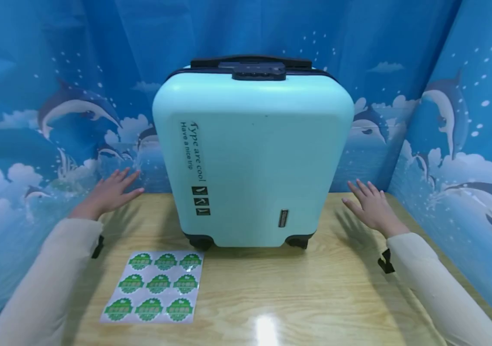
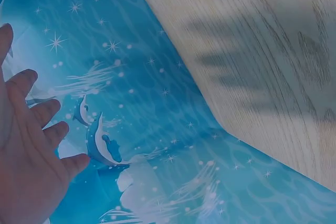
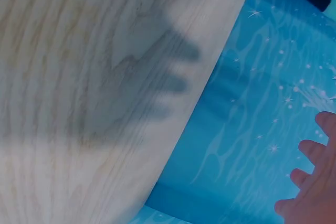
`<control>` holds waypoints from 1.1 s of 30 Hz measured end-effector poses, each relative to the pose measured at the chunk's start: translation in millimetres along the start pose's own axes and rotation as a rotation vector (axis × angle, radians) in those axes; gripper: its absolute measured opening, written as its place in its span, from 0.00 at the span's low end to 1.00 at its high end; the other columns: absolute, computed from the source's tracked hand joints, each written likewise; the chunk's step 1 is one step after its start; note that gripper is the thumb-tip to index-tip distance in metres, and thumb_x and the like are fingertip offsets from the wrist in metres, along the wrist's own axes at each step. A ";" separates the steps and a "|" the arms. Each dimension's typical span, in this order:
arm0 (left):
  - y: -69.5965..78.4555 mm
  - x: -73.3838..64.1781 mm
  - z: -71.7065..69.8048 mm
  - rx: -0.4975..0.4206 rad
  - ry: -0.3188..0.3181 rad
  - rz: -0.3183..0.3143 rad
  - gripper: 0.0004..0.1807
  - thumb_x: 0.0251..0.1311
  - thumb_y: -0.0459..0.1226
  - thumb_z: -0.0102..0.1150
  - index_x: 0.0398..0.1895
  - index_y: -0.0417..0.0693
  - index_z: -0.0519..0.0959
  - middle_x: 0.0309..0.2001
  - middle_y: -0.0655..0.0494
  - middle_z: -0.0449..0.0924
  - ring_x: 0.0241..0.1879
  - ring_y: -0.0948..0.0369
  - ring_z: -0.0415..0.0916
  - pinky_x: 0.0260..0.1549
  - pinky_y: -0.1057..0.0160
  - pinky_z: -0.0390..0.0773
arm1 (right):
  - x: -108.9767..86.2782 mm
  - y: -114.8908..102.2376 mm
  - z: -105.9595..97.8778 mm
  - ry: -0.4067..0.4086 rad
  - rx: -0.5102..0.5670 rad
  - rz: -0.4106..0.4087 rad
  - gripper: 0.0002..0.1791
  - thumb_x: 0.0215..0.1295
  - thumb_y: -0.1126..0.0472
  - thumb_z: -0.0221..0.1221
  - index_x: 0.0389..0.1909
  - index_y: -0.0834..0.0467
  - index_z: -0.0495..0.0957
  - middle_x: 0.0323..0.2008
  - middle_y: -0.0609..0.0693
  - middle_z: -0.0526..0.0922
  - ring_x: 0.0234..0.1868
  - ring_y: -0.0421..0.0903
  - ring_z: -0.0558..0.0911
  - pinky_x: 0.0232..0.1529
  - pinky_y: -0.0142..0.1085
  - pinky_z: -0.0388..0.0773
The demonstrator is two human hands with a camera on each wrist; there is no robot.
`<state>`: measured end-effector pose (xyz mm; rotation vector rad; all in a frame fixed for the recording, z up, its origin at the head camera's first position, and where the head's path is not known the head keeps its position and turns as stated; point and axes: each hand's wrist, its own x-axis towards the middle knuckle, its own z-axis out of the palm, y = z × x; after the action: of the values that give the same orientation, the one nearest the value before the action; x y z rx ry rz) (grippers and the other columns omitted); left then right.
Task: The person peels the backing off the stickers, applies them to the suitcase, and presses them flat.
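A mint-green hard-shell suitcase (image 1: pixel 254 163) stands upright at the back of the wooden table, its black handle and lock on top and dark wheels below. To its left my left hand (image 1: pixel 109 192) hovers over the table with fingers spread, apart from the suitcase. My right hand (image 1: pixel 372 209) is held out likewise on the other side, fingers spread and holding nothing. Both wrist views show the left hand (image 2: pixel 37 150) and the right hand (image 3: pixel 312 182) at the frame edges, their shadows falling on the wood. A sheet of round green stickers (image 1: pixel 153 287) lies in front of the left hand.
Blue curtains (image 1: pixel 246 29) printed with dolphins and clouds enclose the table (image 1: pixel 315 298) at the back and sides. The right side curtain (image 1: pixel 479 144) runs close along the table edge near the right arm.
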<state>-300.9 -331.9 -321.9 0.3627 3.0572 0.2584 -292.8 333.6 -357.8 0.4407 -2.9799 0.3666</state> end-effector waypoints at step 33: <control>18.8 -34.3 3.7 -0.009 0.063 0.077 0.41 0.68 0.58 0.40 0.74 0.46 0.45 0.71 0.31 0.40 0.69 0.32 0.35 0.62 0.30 0.38 | -48.6 -40.2 -0.3 0.120 0.126 -0.206 0.35 0.72 0.50 0.47 0.74 0.54 0.45 0.73 0.62 0.44 0.72 0.66 0.41 0.66 0.64 0.37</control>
<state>-263.0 -321.3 -321.3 0.4816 3.1065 0.2933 -234.5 309.6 -355.4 0.7053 -2.7722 0.5399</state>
